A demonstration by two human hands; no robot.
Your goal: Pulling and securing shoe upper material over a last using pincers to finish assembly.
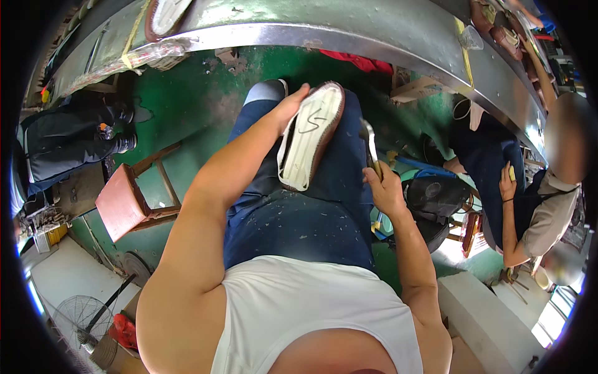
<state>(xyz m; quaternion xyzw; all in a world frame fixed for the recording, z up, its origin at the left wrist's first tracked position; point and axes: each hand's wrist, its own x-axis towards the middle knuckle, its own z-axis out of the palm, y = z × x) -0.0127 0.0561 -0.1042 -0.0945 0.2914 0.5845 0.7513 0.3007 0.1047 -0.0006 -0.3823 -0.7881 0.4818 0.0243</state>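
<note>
My left hand is closed on the side of a brown shoe near its toe. The shoe lies over my lap with its pale underside turned up, and a dark handwritten mark shows on it. A loose white strip hangs along its left edge near the heel. My right hand is wrapped round the wooden handle of a hammer, whose metal head points away from me. The hammer is held just right of my thigh, apart from the shoe.
A metal workbench runs across the far side, with another shoe on it. A pinkish stool stands left, a black bag right. Co-workers sit at both sides; one's hand shows right. A fan stands lower left.
</note>
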